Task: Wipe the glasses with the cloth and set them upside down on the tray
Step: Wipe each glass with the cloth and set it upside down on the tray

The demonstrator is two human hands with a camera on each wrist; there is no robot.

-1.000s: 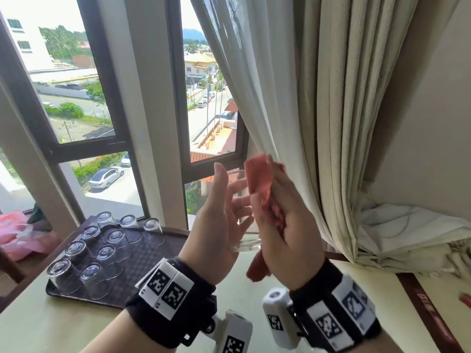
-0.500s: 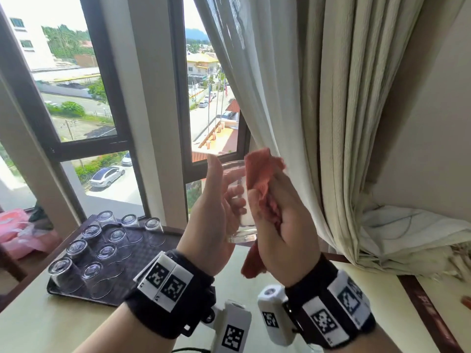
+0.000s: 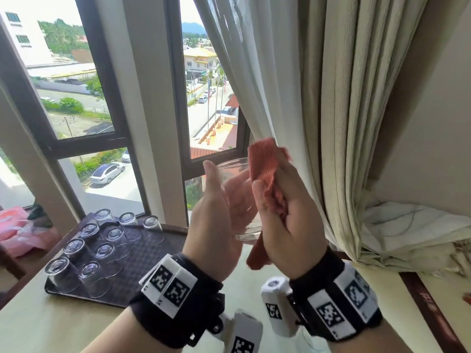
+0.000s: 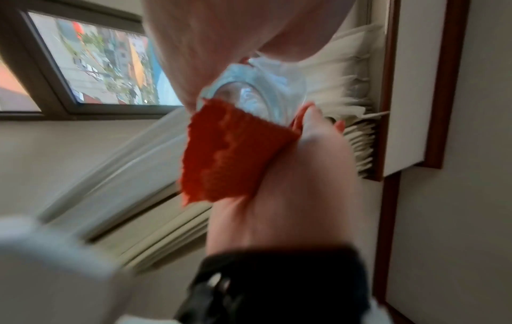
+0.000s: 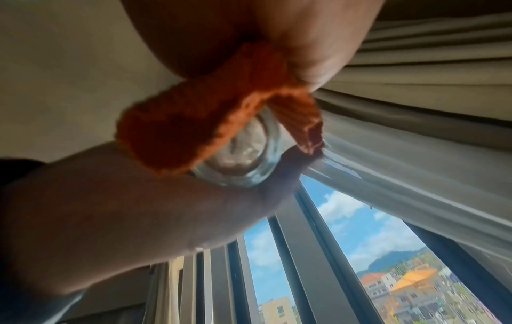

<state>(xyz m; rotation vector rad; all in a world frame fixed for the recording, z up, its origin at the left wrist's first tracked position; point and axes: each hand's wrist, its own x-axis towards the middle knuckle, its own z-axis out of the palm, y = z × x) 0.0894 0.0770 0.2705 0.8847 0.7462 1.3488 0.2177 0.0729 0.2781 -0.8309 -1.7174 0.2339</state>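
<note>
Centre frame: left hand point(image 3: 216, 220) cups glass point(image 3: 238, 197), fingers curled; right hand point(image 3: 288, 222) grips cloth point(image 3: 262, 161) against it.

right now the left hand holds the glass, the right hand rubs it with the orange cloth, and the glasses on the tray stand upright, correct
Not quite: the head view shows the glasses on the tray upside down, bases up. The rest stands: left hand holds the glass, right hand rubs with the orange cloth.

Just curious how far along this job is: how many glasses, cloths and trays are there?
Upturned glasses on tray: 9
Held glass: 1
Cloth: 1
Tray: 1
Total: 12
</note>
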